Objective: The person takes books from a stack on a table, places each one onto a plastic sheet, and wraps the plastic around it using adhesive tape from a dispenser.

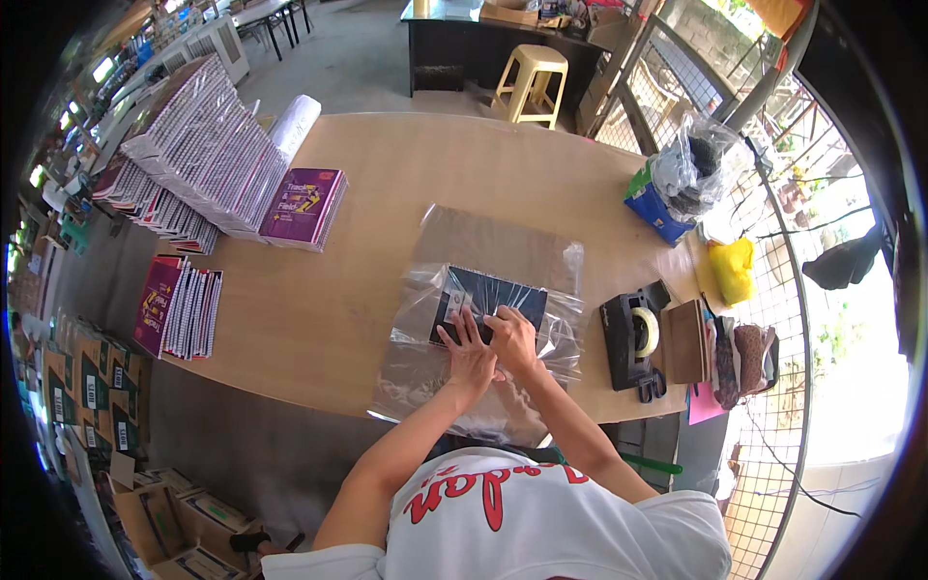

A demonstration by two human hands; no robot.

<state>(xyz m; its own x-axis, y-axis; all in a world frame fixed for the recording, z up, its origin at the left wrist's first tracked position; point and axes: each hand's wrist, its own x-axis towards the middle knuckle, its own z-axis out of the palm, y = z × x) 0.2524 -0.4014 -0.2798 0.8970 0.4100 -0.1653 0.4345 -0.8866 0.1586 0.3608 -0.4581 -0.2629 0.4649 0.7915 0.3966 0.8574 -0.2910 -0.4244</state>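
Observation:
A dark notebook (517,294) with a spiral binding along its far edge lies near the front of the table, under clear plastic. The clear plastic sheet (503,237) spreads beyond it on several sides, creased and shiny. My left hand (466,350) rests flat on the plastic over the notebook's near left part, fingers apart. Close beside it, my right hand (513,337) is closed, its fingers curled down onto the plastic, where creases run toward the fingertips. The fingertips themselves are partly hidden.
Tall stacks of spiral notebooks (208,155) stand at the left, with a smaller row (193,309) nearer me. On the right are a black tape dispenser (633,333), a brown cardboard box (684,343), a yellow bag (732,271) and a plastic-lined container (667,193).

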